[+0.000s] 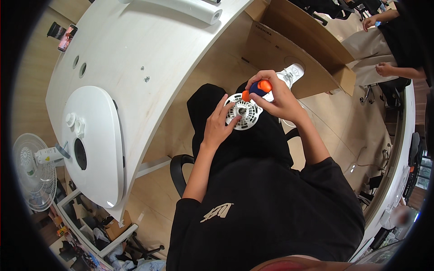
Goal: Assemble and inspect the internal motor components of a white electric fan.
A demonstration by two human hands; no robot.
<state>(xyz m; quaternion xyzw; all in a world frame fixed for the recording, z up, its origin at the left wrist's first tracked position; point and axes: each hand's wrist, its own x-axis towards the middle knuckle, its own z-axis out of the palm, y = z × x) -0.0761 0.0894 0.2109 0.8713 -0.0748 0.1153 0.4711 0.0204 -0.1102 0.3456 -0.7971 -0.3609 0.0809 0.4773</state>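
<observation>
A round white slotted fan motor housing [247, 121], with a metal shaft at its centre, rests over my lap. My left hand [217, 126] grips its left rim, fingers along the top edge and thumb near the middle. In my right hand [281, 100] is a thick tool with an orange and navy-blue handle [261, 86], held close above the housing's upper right edge. My fingers wrap round the tool, and its working end cannot be made out. Part of the housing's right side is hidden by my right hand.
A white table [149, 97] curves along my left, bearing a broad white fan base [101, 135] and a white tube [192, 10]. A standing fan [34, 171] is at the far left. An open cardboard box [289, 58] lies ahead by my white shoe [293, 74]; another person [384, 45] stands beyond.
</observation>
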